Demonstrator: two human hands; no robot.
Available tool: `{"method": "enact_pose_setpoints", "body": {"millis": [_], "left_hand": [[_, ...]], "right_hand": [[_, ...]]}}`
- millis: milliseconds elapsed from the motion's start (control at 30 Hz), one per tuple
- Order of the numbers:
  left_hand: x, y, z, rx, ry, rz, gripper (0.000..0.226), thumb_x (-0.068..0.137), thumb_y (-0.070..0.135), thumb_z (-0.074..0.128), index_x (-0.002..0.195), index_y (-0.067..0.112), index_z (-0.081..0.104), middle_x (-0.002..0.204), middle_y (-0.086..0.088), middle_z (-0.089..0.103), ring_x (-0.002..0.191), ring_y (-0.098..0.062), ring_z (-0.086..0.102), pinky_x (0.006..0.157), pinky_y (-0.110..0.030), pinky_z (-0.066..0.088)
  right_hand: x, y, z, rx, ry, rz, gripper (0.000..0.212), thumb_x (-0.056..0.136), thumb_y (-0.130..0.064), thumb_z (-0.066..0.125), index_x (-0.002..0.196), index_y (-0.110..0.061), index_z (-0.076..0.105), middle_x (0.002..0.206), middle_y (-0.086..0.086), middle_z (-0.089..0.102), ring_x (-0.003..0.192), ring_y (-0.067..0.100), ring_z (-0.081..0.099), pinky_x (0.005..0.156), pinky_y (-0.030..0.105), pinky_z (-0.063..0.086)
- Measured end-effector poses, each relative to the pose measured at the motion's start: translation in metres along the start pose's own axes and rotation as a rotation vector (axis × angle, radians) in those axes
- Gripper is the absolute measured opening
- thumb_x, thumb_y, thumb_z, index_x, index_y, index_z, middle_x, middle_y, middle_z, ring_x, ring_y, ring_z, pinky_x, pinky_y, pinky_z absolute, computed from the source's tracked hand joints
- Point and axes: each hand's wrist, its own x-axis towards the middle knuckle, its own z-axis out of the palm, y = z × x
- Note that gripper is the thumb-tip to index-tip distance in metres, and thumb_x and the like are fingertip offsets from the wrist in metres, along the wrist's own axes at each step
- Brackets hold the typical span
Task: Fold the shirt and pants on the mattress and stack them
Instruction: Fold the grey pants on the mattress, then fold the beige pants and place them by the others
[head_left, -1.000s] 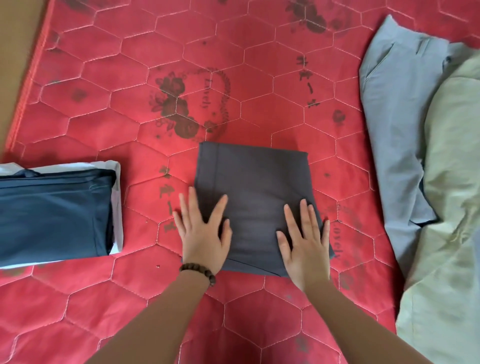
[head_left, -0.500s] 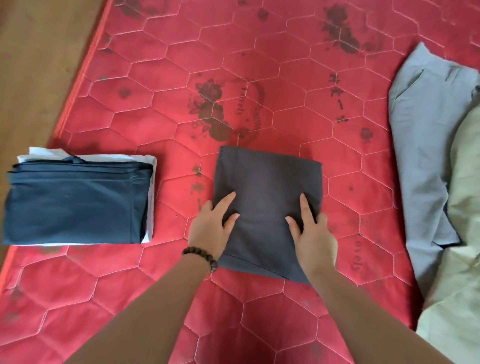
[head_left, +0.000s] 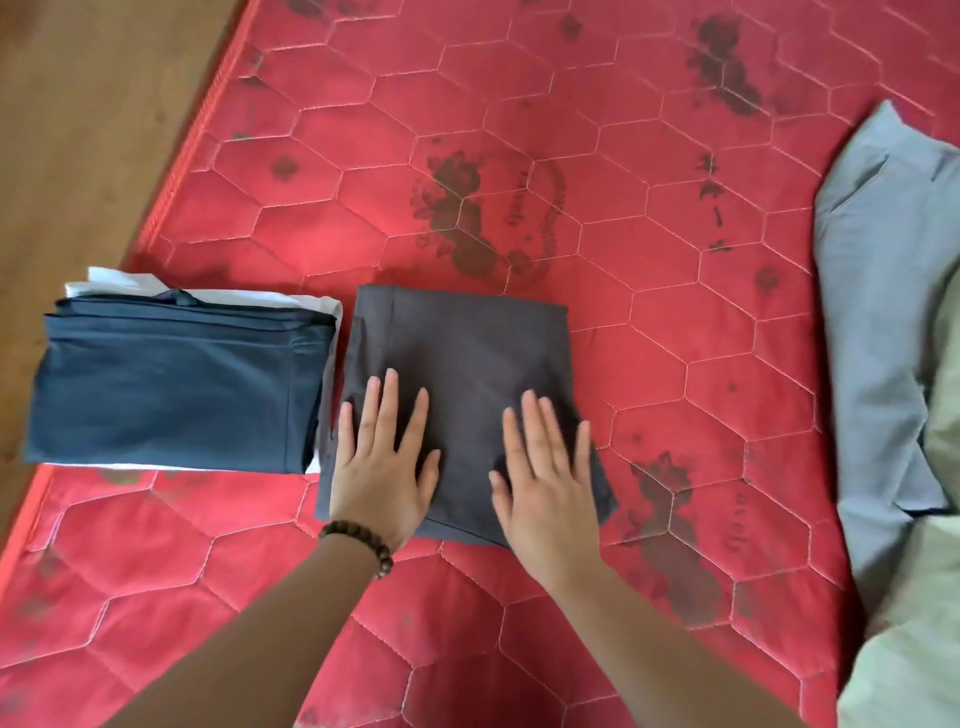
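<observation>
Both palms down flat, left hand (head_left: 383, 460) and right hand (head_left: 545, 478) spread wide on the folded grey piece (head_left: 462, 364) near the mattress (head_left: 675, 364) left edge, probably smoothing creases before lifting onto the stack (head_left: 171, 389) just beside.

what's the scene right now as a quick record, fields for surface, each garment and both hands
surface: red quilted mattress on a wooden floor
folded grey garment: flat rectangle, mid-mattress
left hand: flat, fingers spread, on the grey garment's near left part
right hand: flat on its near right part
stack: folded navy garment atop white fabric, just left of the grey garment; touching or not, cannot tell
unfolded: light grey-blue garment and pale green garment at right edge
</observation>
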Motion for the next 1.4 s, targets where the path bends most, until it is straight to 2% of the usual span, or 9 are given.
{"method": "enact_pose_setpoints", "body": {"millis": [100,267,433,600,700,833,1033,1200,1400], "left_hand": [[-0.002,0.000,0.011,0.025,-0.078,-0.042,0.067,0.094,0.049,0.026,0.153,0.018,0.017,0.160,-0.014,0.011,0.148,-0.031,0.004,0.119,-0.050,0.009],[0.001,-0.002,0.018,0.060,-0.080,-0.042,0.069,0.093,0.051,0.026,0.153,0.021,0.011,0.161,-0.012,0.007,0.148,-0.034,0.001,0.119,-0.050,0.008],[0.001,0.007,0.002,0.083,-0.173,-0.085,0.068,0.095,0.051,0.024,0.153,0.020,0.004,0.161,-0.012,-0.002,0.148,-0.032,-0.006,0.120,-0.049,0.005],[-0.011,0.041,-0.031,0.041,-0.327,-0.145,0.074,0.096,0.053,0.024,0.153,0.014,0.000,0.161,-0.012,-0.002,0.148,-0.025,-0.004,0.120,-0.046,0.002],[-0.034,0.073,-0.072,0.024,-0.335,-0.055,0.072,0.096,0.053,0.021,0.153,0.013,0.002,0.161,-0.009,0.007,0.149,-0.021,0.001,0.120,-0.046,0.001],[-0.060,0.122,-0.139,-0.035,-0.327,0.041,0.069,0.097,0.052,0.021,0.153,0.015,0.007,0.161,-0.005,0.011,0.149,-0.020,0.003,0.120,-0.046,0.002],[-0.086,0.211,-0.214,-0.155,-0.302,0.227,0.067,0.096,0.053,0.023,0.152,0.017,0.018,0.159,-0.004,0.021,0.148,-0.020,0.011,0.120,-0.046,0.007],[-0.102,0.275,-0.239,-0.172,-0.290,0.375,0.065,0.095,0.050,0.031,0.149,0.014,0.028,0.155,-0.008,0.030,0.146,-0.024,0.019,0.118,-0.047,0.012],[-0.100,0.330,-0.244,-0.122,-0.259,0.453,0.066,0.096,0.051,0.027,0.151,0.014,0.021,0.157,-0.008,0.024,0.147,-0.025,0.016,0.118,-0.048,0.013]], "right_hand": [[-0.020,0.004,0.013,0.019,-0.116,-0.071,0.065,0.097,-0.044,0.039,0.152,-0.012,0.023,0.161,0.007,0.012,0.148,0.021,0.011,0.116,0.053,0.019],[-0.027,0.018,0.022,-0.003,-0.155,0.078,0.072,0.098,-0.056,0.025,0.153,-0.010,0.013,0.161,0.007,0.012,0.149,0.017,0.007,0.120,0.049,0.010],[-0.030,0.012,0.012,-0.004,-0.231,0.155,0.072,0.098,-0.056,0.021,0.153,-0.011,0.010,0.161,0.006,0.010,0.149,0.017,0.006,0.121,0.046,0.010],[-0.050,0.010,-0.025,0.073,-0.285,0.293,0.064,0.099,-0.049,0.009,0.150,-0.014,-0.007,0.161,0.001,-0.005,0.146,0.011,-0.013,0.121,0.039,-0.004],[-0.075,0.016,-0.075,0.140,-0.234,0.376,0.061,0.102,-0.041,0.022,0.152,-0.012,0.004,0.161,0.002,0.002,0.146,0.012,-0.008,0.121,0.037,-0.004],[-0.116,0.035,-0.158,0.160,-0.216,0.550,0.058,0.103,-0.038,0.025,0.153,-0.015,0.008,0.161,0.003,0.007,0.149,0.017,0.003,0.121,0.037,-0.001],[-0.181,0.063,-0.269,0.156,-0.037,0.803,0.053,0.101,-0.030,0.041,0.150,-0.013,0.028,0.155,0.014,0.028,0.142,0.030,0.028,0.118,0.041,0.013],[-0.235,0.084,-0.312,0.146,0.023,0.984,0.050,0.098,-0.026,0.047,0.146,-0.014,0.038,0.149,0.015,0.037,0.132,0.036,0.038,0.112,0.045,0.026],[-0.273,0.131,-0.333,0.119,0.036,1.010,0.045,0.097,-0.024,0.049,0.139,-0.010,0.046,0.138,0.017,0.044,0.123,0.037,0.044,0.104,0.047,0.033]]}}
